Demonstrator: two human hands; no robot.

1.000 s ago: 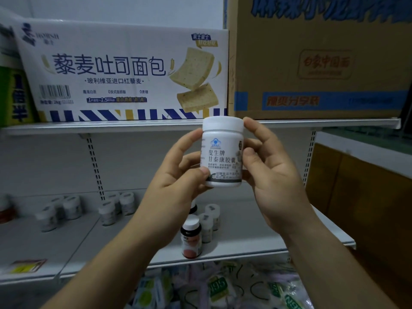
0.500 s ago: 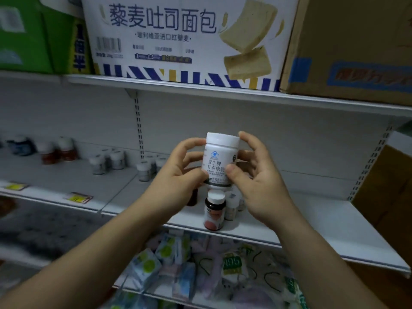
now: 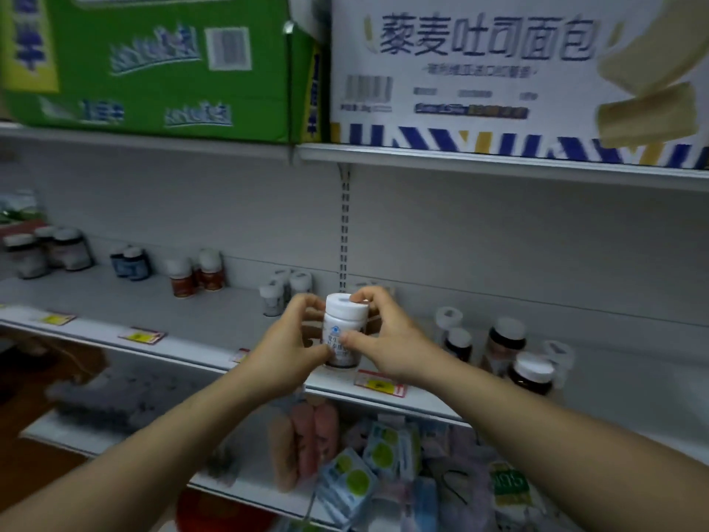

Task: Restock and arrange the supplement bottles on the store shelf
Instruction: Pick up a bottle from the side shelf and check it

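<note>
bottle (image 3: pixel 342 332): glossy white plastic | shelf (image 3: pixel 479 378): smooth matt metal | box (image 3: pixel 153 63): cardboard

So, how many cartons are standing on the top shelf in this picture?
2. A green carton stands on the left, and a white toast bread carton stands close beside it, on the right. More may be outside the frame.

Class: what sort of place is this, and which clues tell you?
Probably a shop: a shelf edged with price tags, groups of bottles on it, and cartons stored above.
</note>
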